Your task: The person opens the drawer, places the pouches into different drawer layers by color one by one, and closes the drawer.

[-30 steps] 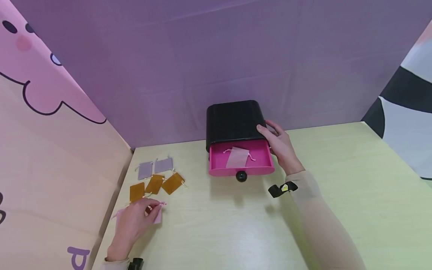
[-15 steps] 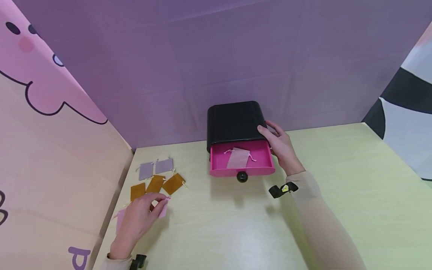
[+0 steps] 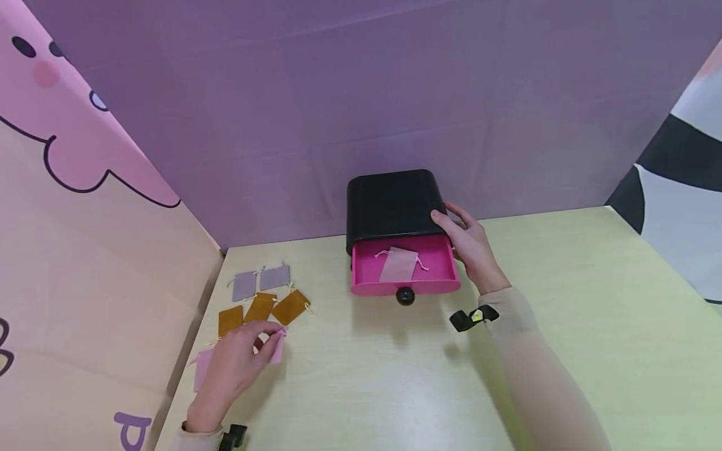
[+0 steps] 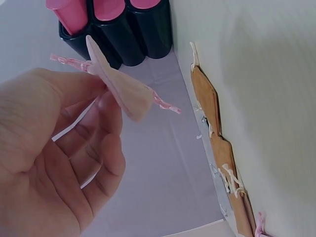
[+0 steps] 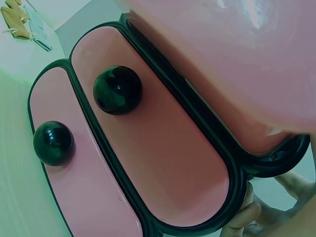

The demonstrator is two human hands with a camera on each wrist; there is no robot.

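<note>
My left hand [image 3: 234, 360] pinches a pink drawstring pouch [image 4: 123, 91] between thumb and forefinger, up off the table. In the left wrist view the pouch hangs with a pink cord sticking out on each side. Another pink pouch [image 3: 202, 371] lies partly hidden under that hand. My right hand [image 3: 474, 250] grips the right side of a black drawer box [image 3: 395, 203], thumb on its top edge. The top pink drawer [image 3: 369, 289] is pulled out, with a pale pink pouch [image 3: 399, 264] lying in it. Two lower drawer fronts [image 5: 163, 148] with black knobs are closed.
Several brown pouches [image 3: 290, 307] lie on the pale table [image 3: 361, 369] left of the box. Behind them are two grey-purple pouches [image 3: 274, 277]. A purple backdrop [image 3: 282, 125] stands right behind the box, and a printed panel [image 3: 84, 282] borders the left side.
My left hand has moved up and to the right with the pink pouch, away from the other pink pouch. The right hand, the box and the drawer stay as they were.
</note>
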